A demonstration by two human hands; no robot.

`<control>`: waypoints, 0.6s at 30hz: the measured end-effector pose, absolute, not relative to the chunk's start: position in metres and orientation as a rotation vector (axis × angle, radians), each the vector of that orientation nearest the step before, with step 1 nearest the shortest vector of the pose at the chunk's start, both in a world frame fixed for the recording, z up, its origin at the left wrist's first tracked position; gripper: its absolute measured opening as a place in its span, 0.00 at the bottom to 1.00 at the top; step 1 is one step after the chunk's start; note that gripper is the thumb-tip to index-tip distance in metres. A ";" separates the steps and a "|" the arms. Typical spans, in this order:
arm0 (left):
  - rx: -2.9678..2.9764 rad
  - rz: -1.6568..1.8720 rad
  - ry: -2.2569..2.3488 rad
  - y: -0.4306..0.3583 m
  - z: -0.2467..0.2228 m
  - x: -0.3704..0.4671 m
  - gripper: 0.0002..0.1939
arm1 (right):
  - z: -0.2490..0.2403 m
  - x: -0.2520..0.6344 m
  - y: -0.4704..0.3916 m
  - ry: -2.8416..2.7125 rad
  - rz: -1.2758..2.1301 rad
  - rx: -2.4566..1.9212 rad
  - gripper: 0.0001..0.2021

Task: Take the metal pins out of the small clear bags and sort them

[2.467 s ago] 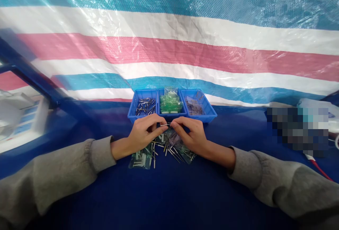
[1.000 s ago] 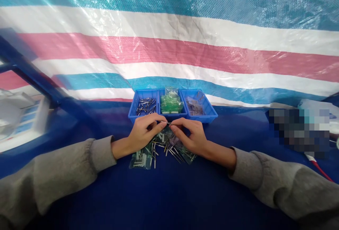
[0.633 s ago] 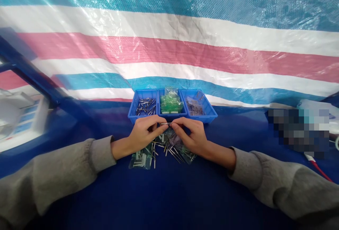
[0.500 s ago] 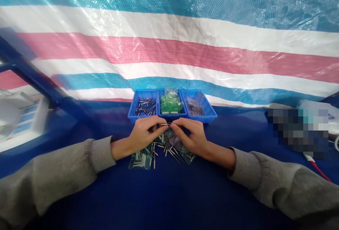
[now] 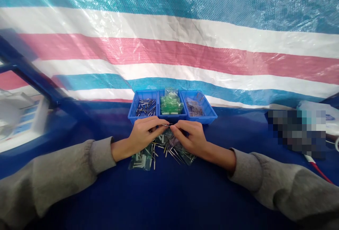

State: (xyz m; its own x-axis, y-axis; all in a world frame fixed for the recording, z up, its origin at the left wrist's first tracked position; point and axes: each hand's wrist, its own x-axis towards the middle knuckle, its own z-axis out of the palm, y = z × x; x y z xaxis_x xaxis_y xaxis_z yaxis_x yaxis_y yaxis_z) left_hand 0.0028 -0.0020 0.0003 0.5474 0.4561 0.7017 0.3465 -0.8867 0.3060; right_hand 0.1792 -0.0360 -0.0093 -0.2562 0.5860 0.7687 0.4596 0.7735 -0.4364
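Note:
My left hand [image 5: 144, 134] and my right hand [image 5: 192, 136] meet fingertip to fingertip in front of the blue bins. Between them is a thin metal rivet [image 5: 166, 125], pinched by the left thumb and index finger. The right thumb and index finger close at its other end, where a thin metal piece shows; its exact form is too small to tell. Below the hands, loose rivets [image 5: 175, 154] lie on the blue table among clear plastic bags, one bag [image 5: 140, 160] at the left holding pale pieces. The hands partly cover this pile.
Three blue bins stand in a row: the left bin [image 5: 131, 112] with loose rivets, the middle bin [image 5: 171, 118] with green-tinted bags, the right bin [image 5: 209, 117] with clear packets. A white box [image 5: 39, 117] is far left; a plastic bag [image 5: 332, 119] and red cable [image 5: 321, 172] are right.
The fingertips have shifted slightly, and the rivet between them now tilts a little, its right end lower. Both arms keep nearly the same place.

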 end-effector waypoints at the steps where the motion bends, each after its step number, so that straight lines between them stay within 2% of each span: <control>1: 2.654 1.262 0.685 -0.002 0.000 0.003 0.07 | -0.009 0.179 -0.036 -1.903 0.145 -0.799 0.14; 9: 2.720 1.286 0.648 -0.001 -0.002 0.001 0.06 | -0.007 0.179 -0.036 -1.946 0.159 -0.822 0.18; 18: 2.664 1.241 0.704 -0.005 0.002 0.002 0.09 | -0.008 0.181 -0.034 -1.892 0.220 -0.871 0.20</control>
